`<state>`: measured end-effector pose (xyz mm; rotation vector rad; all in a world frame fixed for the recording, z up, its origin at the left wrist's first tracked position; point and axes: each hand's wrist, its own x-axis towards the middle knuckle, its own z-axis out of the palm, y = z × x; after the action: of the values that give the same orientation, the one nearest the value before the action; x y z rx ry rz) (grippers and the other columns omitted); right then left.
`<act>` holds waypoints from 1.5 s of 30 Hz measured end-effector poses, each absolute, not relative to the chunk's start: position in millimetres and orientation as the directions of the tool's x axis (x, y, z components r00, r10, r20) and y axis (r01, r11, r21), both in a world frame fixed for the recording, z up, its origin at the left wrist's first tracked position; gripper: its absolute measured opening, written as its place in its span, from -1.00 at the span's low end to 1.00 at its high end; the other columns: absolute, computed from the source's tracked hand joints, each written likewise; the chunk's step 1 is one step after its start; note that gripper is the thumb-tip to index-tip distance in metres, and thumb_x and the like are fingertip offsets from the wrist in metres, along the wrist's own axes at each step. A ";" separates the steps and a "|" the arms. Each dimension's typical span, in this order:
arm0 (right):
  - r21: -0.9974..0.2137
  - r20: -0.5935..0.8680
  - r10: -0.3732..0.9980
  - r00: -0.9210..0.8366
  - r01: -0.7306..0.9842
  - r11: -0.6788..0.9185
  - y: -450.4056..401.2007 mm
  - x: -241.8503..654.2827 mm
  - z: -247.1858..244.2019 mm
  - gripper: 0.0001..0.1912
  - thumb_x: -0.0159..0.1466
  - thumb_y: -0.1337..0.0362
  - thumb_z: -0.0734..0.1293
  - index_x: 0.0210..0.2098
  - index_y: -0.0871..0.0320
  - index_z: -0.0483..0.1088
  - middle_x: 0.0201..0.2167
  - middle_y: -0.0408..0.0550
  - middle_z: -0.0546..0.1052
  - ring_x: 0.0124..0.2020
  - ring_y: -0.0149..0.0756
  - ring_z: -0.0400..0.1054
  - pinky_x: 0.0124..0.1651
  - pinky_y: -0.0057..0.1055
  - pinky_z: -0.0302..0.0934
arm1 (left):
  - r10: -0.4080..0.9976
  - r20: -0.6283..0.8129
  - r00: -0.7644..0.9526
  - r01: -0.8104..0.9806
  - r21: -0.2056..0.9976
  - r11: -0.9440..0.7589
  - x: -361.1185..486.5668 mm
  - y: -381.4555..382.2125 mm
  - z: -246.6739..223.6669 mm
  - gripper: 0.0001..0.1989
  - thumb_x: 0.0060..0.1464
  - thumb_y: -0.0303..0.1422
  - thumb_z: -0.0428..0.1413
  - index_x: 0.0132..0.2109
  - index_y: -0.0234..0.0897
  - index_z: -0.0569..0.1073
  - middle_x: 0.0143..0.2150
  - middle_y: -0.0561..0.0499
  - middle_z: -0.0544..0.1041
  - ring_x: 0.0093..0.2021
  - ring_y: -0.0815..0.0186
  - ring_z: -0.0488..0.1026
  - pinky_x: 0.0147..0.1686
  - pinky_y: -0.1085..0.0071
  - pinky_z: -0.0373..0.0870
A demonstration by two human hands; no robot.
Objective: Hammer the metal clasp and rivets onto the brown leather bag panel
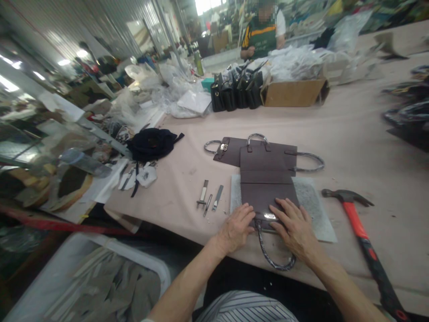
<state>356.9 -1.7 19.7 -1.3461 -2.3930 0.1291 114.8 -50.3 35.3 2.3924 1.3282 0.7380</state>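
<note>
In front of me a dark brown handbag panel (268, 196) lies flat, its wrapped loop handle (268, 255) hanging over the table's near edge. A shiny metal plate (270, 216) sits on the panel near that handle. My left hand (236, 228) rests on the panel's left edge, fingers lying flat and thumb apart. Across the right side, my right hand (296, 226) has its fingers spread on the panel, thumb and forefinger beside the metal plate. Under the panel is a pale grey slab (315, 210). Behind it lies another brown bag panel (229, 152) with wrapped handles and a metal clasp.
A claw hammer (357, 223) with a red and black handle lies at right. Several small metal tools (217, 197) lie left of the slab. Further back are a dark cloth (152, 144), black handbags (236, 91), a cardboard box (295, 93) and a person (264, 38).
</note>
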 end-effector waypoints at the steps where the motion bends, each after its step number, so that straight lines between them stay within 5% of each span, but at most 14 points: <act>1: -0.266 0.288 0.840 -0.460 0.804 0.531 -1.4 356.8 18.6 -0.56 0.42 0.09 0.15 0.20 0.02 0.40 0.30 0.10 0.37 0.36 0.14 0.16 0.29 0.25 0.11 | 0.857 0.295 0.422 0.703 0.491 -0.515 108.5 -51.8 36.6 -0.59 0.27 -0.49 0.03 0.24 -0.35 0.34 0.29 -0.27 0.40 0.40 0.05 0.24 0.34 -0.04 0.35; 6: -0.272 0.278 0.844 -0.459 0.805 0.527 -2.0 356.0 18.8 -0.56 0.42 0.10 0.16 0.21 0.04 0.40 0.30 0.11 0.37 0.36 0.16 0.15 0.29 0.27 0.11 | 0.944 0.330 -0.007 0.863 0.479 -0.161 46.9 -49.9 44.9 -0.74 0.31 -0.44 -0.03 0.02 -0.26 0.52 0.06 -0.18 0.56 0.12 0.09 0.49 0.19 0.05 0.46; 9: -0.273 0.280 0.847 -0.452 0.809 0.521 -2.6 354.3 22.4 -0.56 0.42 0.12 0.16 0.21 0.05 0.40 0.29 0.11 0.38 0.36 0.14 0.15 0.29 0.25 0.11 | 0.926 0.124 -0.358 0.854 0.445 0.270 3.9 -38.2 54.4 -0.75 0.30 -0.39 0.01 -0.01 -0.33 0.54 -0.01 -0.20 0.58 0.02 0.10 0.52 0.08 0.17 0.47; 12: -0.262 0.285 0.846 -0.451 0.812 0.521 -2.9 352.8 25.0 -0.56 0.44 0.12 0.14 0.21 0.05 0.39 0.29 0.11 0.38 0.36 0.14 0.16 0.29 0.26 0.11 | 0.867 -0.074 -0.493 0.787 0.386 0.481 -23.5 -25.1 61.1 -0.74 0.28 -0.33 0.08 -0.01 -0.37 0.55 -0.08 -0.20 0.62 -0.06 0.13 0.55 -0.02 0.27 0.44; 23: -0.253 0.260 0.859 -0.441 0.828 0.501 -3.8 351.1 28.4 -0.57 0.43 0.10 0.14 0.21 0.01 0.39 0.29 0.08 0.38 0.36 0.12 0.15 0.31 0.24 0.10 | 0.844 -0.289 -0.453 0.802 0.282 0.527 -25.2 8.0 65.1 -0.61 0.05 -0.03 0.27 -0.27 -0.32 0.55 -0.29 -0.19 0.62 -0.23 0.08 0.55 -0.29 0.33 0.32; 33: -0.252 0.274 0.850 -0.450 0.819 0.515 -1.9 352.3 25.2 -0.55 0.44 0.08 0.13 0.21 0.04 0.39 0.29 0.10 0.38 0.36 0.14 0.15 0.30 0.26 0.10 | 0.808 -0.386 -0.446 0.686 0.432 0.585 -24.4 18.9 68.8 -0.63 -0.07 -0.26 0.34 -0.65 -0.28 0.39 -0.67 -0.04 0.36 -0.43 0.15 0.48 -0.33 0.31 0.33; 38: -0.291 0.237 0.871 -0.429 0.824 0.485 -5.0 351.2 28.3 -0.56 0.42 0.10 0.17 0.22 0.02 0.38 0.31 0.09 0.36 0.38 0.14 0.12 0.34 0.25 0.04 | 0.785 -0.499 -0.368 0.407 0.673 0.618 -24.0 11.0 74.2 -0.71 -0.01 -0.33 0.25 -0.57 -0.31 0.37 -0.64 0.01 0.38 -0.59 0.29 0.37 -0.46 0.33 0.39; 45: -0.359 0.127 0.905 -0.406 0.831 0.424 -11.8 347.6 40.7 -0.54 0.39 0.17 0.22 0.26 0.00 0.33 0.36 0.05 0.29 0.42 0.09 0.04 0.39 0.23 -0.07 | 0.886 -0.431 -0.173 -0.246 0.890 0.385 2.5 -11.5 73.2 -0.70 -0.13 -0.26 0.37 -0.32 -0.34 0.48 -0.35 -0.04 0.57 -0.36 0.32 0.54 -0.30 0.40 0.54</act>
<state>347.6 -11.8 40.7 -1.5007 -2.3812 0.3455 2.5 -11.5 73.2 0.6296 1.3839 1.1308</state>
